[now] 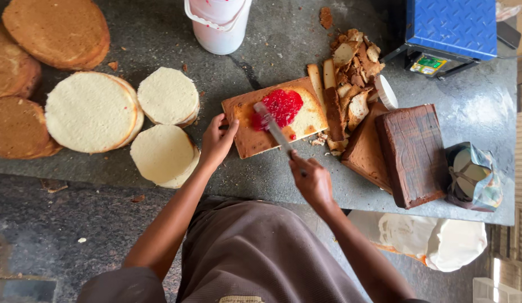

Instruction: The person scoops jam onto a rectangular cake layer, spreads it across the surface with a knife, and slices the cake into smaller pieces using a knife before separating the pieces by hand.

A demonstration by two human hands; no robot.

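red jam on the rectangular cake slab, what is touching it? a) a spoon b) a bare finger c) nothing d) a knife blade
d, the right hand holds a knife whose blade lies across the red jam on the cake slab.

— What colour is the bench [143,33]?

— Dark grey stone, mottled with paler flecks. On it, the rectangular cake slab [272,120] is tan-brown on top and cream where it is cut, with a bright red jam patch [283,105].

— And left of the slab?

— Pale cream round cakes [92,111], then golden-brown rounds [58,31] beyond them.

— Right of it?

— Beige and brown trimmings [353,73], a dark brown block [413,154], and a blue box [454,25] with a diamond-tread pattern. Above the slab, a white bucket [219,25], perhaps pink-tinted inside; hard to tell.

— The knife [275,130]?

— Silvery blade, smeared red.
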